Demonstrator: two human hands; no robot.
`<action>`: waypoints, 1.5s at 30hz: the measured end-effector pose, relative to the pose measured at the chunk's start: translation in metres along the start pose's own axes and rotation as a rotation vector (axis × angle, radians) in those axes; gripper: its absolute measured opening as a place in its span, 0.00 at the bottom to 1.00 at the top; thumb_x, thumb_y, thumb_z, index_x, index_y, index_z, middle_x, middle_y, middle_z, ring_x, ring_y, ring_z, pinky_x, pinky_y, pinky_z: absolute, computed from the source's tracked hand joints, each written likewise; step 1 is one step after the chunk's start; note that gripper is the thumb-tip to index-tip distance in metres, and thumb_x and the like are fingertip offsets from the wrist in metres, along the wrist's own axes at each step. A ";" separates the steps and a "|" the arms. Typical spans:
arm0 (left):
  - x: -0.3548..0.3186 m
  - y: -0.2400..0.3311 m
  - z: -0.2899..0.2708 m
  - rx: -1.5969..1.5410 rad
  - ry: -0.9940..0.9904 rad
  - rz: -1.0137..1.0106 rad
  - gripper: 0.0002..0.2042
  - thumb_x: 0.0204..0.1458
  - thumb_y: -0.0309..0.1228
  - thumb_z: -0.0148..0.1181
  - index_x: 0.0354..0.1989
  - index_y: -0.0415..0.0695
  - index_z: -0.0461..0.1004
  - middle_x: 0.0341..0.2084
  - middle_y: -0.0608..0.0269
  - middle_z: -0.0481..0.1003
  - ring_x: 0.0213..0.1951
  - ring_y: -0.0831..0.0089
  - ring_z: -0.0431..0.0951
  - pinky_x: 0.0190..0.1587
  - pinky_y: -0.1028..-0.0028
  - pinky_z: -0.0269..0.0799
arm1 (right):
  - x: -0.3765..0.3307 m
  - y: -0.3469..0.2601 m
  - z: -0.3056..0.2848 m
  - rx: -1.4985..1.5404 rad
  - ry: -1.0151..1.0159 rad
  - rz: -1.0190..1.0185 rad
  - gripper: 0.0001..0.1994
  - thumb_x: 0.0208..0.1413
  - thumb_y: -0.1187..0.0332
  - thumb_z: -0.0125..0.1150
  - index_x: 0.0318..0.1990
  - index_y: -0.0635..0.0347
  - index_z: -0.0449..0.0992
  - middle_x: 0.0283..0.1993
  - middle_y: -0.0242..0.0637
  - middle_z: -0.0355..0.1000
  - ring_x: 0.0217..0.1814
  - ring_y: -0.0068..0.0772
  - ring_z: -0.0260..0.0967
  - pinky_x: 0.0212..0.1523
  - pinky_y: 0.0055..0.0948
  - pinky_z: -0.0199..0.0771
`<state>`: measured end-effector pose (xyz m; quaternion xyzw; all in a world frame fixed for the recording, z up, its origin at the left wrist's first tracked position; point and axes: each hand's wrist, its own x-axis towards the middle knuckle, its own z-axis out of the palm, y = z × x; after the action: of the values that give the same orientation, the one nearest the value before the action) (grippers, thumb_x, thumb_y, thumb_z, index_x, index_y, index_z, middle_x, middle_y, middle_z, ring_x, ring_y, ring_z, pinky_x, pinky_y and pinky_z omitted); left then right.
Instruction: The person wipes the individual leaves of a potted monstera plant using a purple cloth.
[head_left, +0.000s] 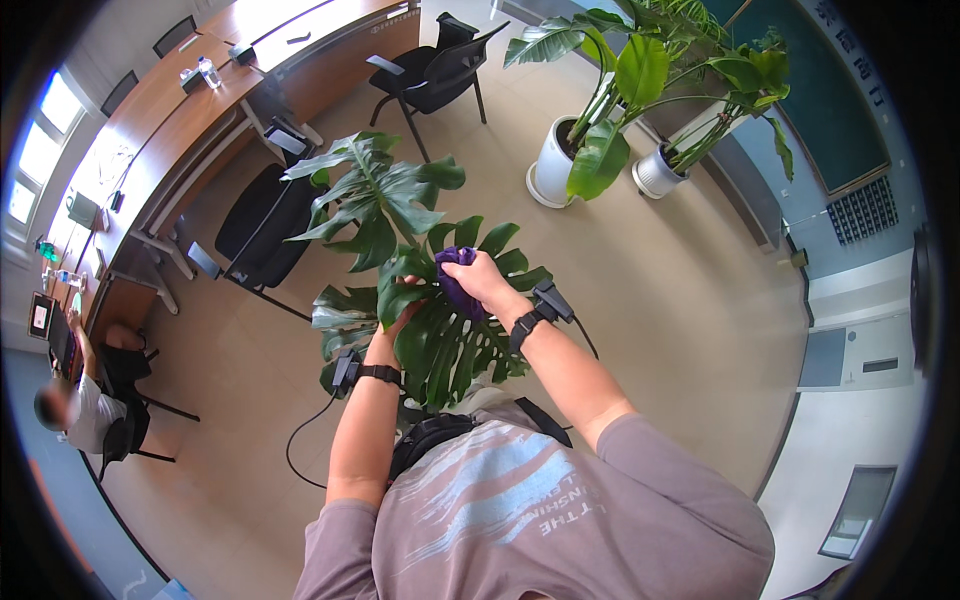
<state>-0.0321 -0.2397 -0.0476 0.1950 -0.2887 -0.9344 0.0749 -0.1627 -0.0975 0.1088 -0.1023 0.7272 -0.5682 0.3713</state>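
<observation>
- Right hand [480,280]: fingers curled tight round a purple cloth [457,283], pressing it on a split leaf [440,340].
- Left hand [398,322]: fingers hidden beneath that leaf, grip unclear.

beige tiled floor [680,300], two white plant pots [553,165], black office chairs [435,65]

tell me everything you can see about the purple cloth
The purple cloth is a small, soft-looking piece of dark purple fabric, bunched into a wad, not spread flat. The right hand grips it from above, fingers wrapped round its upper part, so only the top and a lower fold show. It is pressed on a big split green leaf of the floor plant in front of the person. The left hand supports that leaf from beneath and does not touch the cloth.
</observation>
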 end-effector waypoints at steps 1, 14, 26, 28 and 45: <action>-0.001 -0.002 0.008 -0.042 -0.001 -0.040 0.10 0.62 0.37 0.51 0.46 0.48 0.73 0.43 0.64 0.75 0.46 0.67 0.74 0.51 0.66 0.70 | 0.007 0.003 -0.006 -0.070 0.029 -0.023 0.08 0.54 0.69 0.62 0.40 0.60 0.80 0.33 0.28 0.76 0.33 0.21 0.71 0.36 0.25 0.72; -0.001 -0.031 -0.015 -0.116 -0.026 -0.085 0.19 0.61 0.27 0.46 0.61 0.50 0.65 0.57 0.66 0.68 0.59 0.72 0.64 0.65 0.70 0.55 | 0.030 0.015 0.009 -0.463 0.250 -0.036 0.15 0.52 0.58 0.61 0.41 0.60 0.79 0.38 0.47 0.78 0.43 0.49 0.76 0.45 0.38 0.74; 0.027 -0.034 -0.004 -0.250 -0.022 0.042 0.09 0.62 0.38 0.51 0.43 0.49 0.70 0.36 0.66 0.72 0.37 0.72 0.73 0.39 0.72 0.72 | -0.006 -0.003 0.045 -0.464 0.157 -0.199 0.13 0.49 0.58 0.63 0.36 0.55 0.81 0.33 0.46 0.77 0.40 0.51 0.75 0.41 0.43 0.75; 0.015 -0.030 0.014 -0.245 -0.017 -0.007 0.10 0.62 0.40 0.50 0.45 0.49 0.70 0.38 0.66 0.72 0.39 0.71 0.73 0.41 0.70 0.72 | -0.014 -0.008 0.048 -0.516 0.139 -0.259 0.14 0.47 0.57 0.65 0.36 0.56 0.81 0.33 0.46 0.77 0.38 0.52 0.75 0.40 0.42 0.76; -0.025 0.012 0.104 -0.426 0.021 -0.115 0.17 0.65 0.47 0.45 0.54 0.53 0.69 0.46 0.65 0.73 0.44 0.65 0.73 0.51 0.64 0.69 | -0.001 0.023 -0.021 -0.045 0.346 -0.095 0.09 0.57 0.68 0.60 0.42 0.62 0.80 0.35 0.27 0.77 0.33 0.18 0.71 0.36 0.23 0.72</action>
<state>-0.0517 -0.1900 0.0460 0.2005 -0.0725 -0.9749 0.0639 -0.1694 -0.0736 0.0897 -0.0453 0.7870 -0.5779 0.2111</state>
